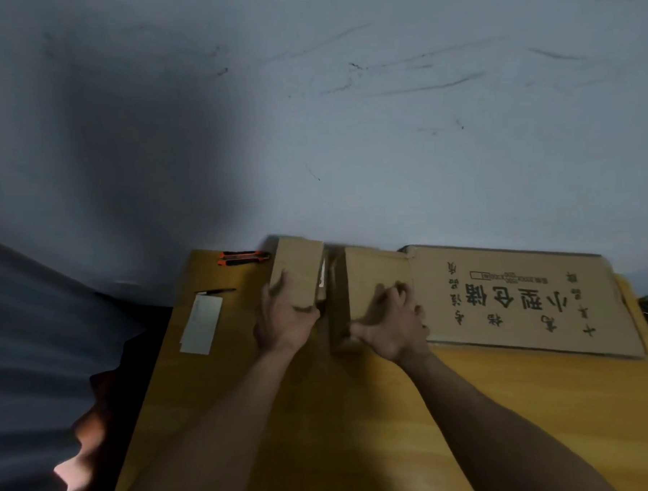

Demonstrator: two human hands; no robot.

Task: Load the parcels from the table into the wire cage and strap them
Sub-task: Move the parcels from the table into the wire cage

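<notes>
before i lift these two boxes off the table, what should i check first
1. Left hand grips the small cardboard box at its near end: ok.
2. Right hand on the larger cardboard box, fingers curled on top, thumb at the near edge: firmness cannot tell.
3. Both boxes sealed: cannot tell, the gap between them is blurred.
4. Orange utility knives lie at the far edge of the table, apart from both hands: ok.
5. Flattened printed carton lies against the larger box and might drag along: cannot tell.
6. Wire cage located: not ok, none plainly in view.
</notes>
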